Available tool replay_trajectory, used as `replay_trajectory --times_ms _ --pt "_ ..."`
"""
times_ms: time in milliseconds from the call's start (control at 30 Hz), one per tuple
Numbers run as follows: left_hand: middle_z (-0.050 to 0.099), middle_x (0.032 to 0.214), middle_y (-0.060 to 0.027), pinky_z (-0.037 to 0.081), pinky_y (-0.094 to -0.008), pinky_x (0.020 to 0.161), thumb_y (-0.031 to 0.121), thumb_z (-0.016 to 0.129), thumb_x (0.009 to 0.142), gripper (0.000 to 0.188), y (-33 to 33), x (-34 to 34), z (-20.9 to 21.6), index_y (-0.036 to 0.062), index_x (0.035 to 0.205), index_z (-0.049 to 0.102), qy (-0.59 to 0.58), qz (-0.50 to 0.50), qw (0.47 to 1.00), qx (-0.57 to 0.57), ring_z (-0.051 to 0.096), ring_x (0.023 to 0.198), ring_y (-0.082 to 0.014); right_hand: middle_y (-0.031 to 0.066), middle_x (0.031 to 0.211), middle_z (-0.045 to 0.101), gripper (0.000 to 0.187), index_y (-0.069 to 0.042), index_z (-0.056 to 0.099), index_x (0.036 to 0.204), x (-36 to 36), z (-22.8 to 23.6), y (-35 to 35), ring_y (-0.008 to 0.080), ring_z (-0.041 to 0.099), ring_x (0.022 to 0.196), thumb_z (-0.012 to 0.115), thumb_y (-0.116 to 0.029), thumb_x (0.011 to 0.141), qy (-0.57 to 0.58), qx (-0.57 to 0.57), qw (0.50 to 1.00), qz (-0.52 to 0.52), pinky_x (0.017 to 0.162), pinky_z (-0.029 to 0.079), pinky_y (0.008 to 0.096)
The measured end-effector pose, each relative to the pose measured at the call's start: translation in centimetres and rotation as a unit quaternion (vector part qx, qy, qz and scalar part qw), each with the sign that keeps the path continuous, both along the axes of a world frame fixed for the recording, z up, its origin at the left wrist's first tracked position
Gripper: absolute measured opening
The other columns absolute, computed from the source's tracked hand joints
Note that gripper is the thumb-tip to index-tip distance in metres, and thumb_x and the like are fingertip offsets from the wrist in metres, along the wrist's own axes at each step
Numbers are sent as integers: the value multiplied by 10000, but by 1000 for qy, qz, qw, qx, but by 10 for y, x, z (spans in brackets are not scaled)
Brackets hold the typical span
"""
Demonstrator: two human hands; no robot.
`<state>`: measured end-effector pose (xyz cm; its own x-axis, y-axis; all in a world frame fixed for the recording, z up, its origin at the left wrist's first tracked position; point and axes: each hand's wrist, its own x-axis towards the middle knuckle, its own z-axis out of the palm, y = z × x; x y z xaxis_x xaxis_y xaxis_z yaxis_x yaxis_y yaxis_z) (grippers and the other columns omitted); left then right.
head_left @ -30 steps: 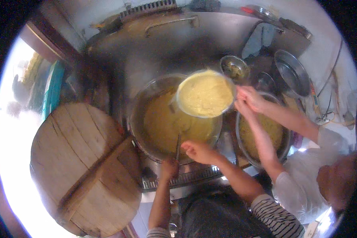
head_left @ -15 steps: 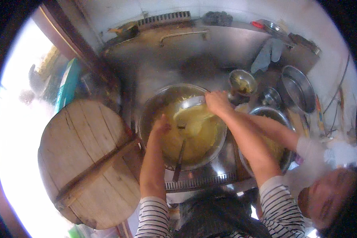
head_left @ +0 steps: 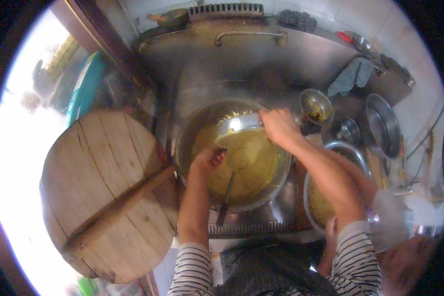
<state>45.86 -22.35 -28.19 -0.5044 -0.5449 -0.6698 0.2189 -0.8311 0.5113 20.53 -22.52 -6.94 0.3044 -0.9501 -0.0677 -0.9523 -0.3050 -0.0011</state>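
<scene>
A large metal pot [head_left: 184, 170] of yellowish liquid stands before me. Above it my right hand [head_left: 282, 129] grips a shiny metal vessel [head_left: 244, 123] with a curved rim, tilted over the pot; whether it is a bowl or a strainer I cannot tell. My left hand [head_left: 209, 160] hangs over the left part of the pot, fingers curled against a small dark piece at the vessel's near side. A dark-handled utensil [head_left: 225, 200] leans in the pot towards me, its head below the liquid; no hand touches it. Pale strips lie by the pot's far wall.
At left stands a round wooden lid [head_left: 103, 197] with a crossbar. On the right are a basin [head_left: 325, 202] of yellowish food, a small bowl [head_left: 315, 106] with scraps and an empty basin [head_left: 382, 126]. Another person's arm [head_left: 369, 190] reaches in behind my right arm. A grey cloth [head_left: 352, 76] hangs behind.
My left hand has moved right and up to the dark piece at the vessel, its fingers now curled. My right hand still holds the vessel. The other person's arm has shifted; the view has moved slightly.
</scene>
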Motion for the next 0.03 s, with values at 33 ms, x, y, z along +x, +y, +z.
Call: replay_trajectory --times_ms 33 --pt "604 754 -59 333 -181 375 203 498 834 178 -1 5 4 51 926 498 48 23 999 8 478 490 -70 145 841 624 258 -61 555 984 2 7 6 316 596 845 527 -112 733 0 4 999 -36 769 451 412"
